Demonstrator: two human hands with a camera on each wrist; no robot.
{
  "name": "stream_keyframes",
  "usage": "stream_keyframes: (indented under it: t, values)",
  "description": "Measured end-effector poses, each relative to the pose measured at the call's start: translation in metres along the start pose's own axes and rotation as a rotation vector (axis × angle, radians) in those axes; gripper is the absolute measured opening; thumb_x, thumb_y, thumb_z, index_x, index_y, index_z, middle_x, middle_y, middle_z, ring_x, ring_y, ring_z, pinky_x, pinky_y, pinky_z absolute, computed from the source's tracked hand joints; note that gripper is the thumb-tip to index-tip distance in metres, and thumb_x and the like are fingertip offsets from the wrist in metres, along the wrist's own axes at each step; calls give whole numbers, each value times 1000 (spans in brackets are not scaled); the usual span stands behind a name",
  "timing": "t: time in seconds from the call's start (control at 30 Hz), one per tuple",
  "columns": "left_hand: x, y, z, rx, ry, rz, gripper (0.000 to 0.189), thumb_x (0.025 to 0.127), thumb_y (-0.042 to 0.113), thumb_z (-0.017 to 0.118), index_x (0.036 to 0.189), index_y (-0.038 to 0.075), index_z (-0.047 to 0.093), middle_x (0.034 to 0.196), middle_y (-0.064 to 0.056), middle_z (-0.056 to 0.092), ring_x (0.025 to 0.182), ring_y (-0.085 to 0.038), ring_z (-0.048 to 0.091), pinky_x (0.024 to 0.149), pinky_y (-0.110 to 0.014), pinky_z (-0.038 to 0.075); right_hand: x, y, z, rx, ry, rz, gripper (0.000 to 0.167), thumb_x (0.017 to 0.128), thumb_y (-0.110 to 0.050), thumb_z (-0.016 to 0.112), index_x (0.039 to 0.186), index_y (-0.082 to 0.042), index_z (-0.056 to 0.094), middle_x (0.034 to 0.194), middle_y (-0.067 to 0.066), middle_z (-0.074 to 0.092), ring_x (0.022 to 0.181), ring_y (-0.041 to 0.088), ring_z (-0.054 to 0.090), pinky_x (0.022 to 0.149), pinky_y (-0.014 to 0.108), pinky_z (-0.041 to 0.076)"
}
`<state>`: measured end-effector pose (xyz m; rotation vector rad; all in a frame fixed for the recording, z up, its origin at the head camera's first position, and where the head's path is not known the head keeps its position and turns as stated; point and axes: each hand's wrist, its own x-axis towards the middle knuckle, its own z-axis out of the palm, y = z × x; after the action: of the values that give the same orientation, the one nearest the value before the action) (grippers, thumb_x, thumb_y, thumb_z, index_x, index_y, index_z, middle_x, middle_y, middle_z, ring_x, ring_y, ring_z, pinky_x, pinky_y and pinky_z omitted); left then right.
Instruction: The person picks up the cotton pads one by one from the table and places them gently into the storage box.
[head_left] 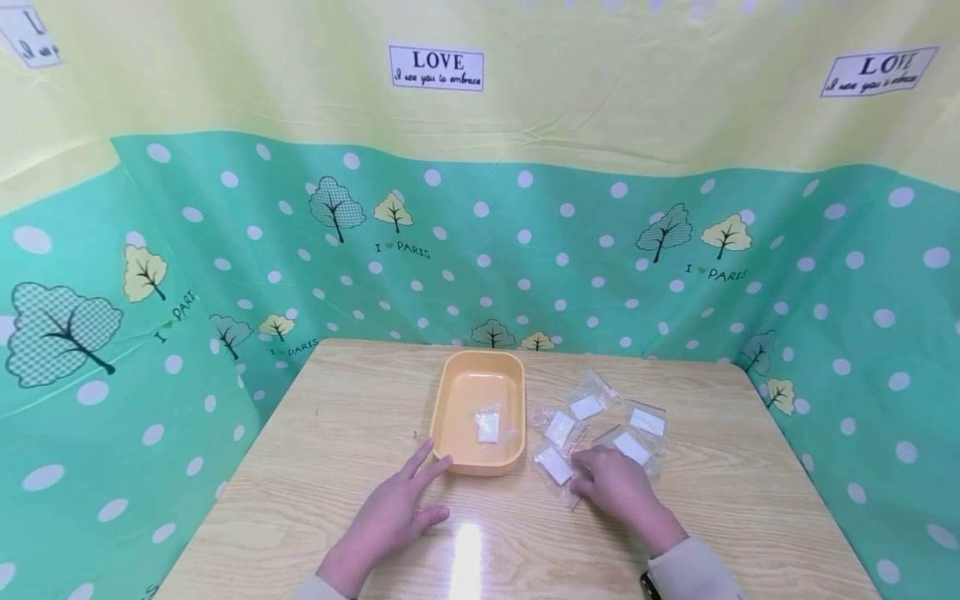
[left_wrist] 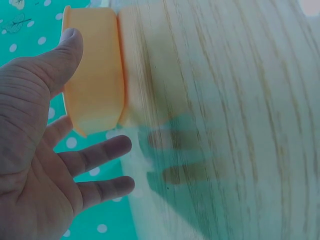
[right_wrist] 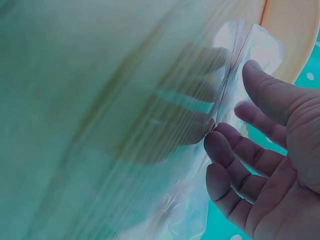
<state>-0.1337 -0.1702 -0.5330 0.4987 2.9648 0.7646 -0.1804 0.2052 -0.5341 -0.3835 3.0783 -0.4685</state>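
Note:
An orange plastic tray (head_left: 480,469) stands on the table with one clear zip bag (head_left: 488,426) inside, a white square in it. My left hand (head_left: 386,517) is at the tray's near left corner, fingers spread and fairly straight; the left wrist view shows the hand (left_wrist: 45,165) beside the tray wall (left_wrist: 97,70). To the tray's right, my right hand (head_left: 618,486) reaches over a nearby zip bag (head_left: 553,463). In the right wrist view, the thumb and fingers of the hand (right_wrist: 270,155) stand apart at the edge of a clear bag (right_wrist: 227,80).
Several more bags with white squares lie around my right hand, among them a far bag (head_left: 587,407), a right bag (head_left: 647,422) and a middle bag (head_left: 559,428). The wooden table (head_left: 360,400) meets a patterned green curtain (head_left: 525,267) behind and at both sides.

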Motion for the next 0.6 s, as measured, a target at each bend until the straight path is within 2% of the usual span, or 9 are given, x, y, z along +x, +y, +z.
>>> stream_keyframes:
  t: [0.6]
  values:
    - [-1,-1,0,-16,11,7,78,92,43,82,161,33,48,179,-7,26,133,-50,64,104,-68,57,1,0,5,-40,12,5,43,83,-27,91,121,-11,79,115,12,78,104,30,75,89,50,65]
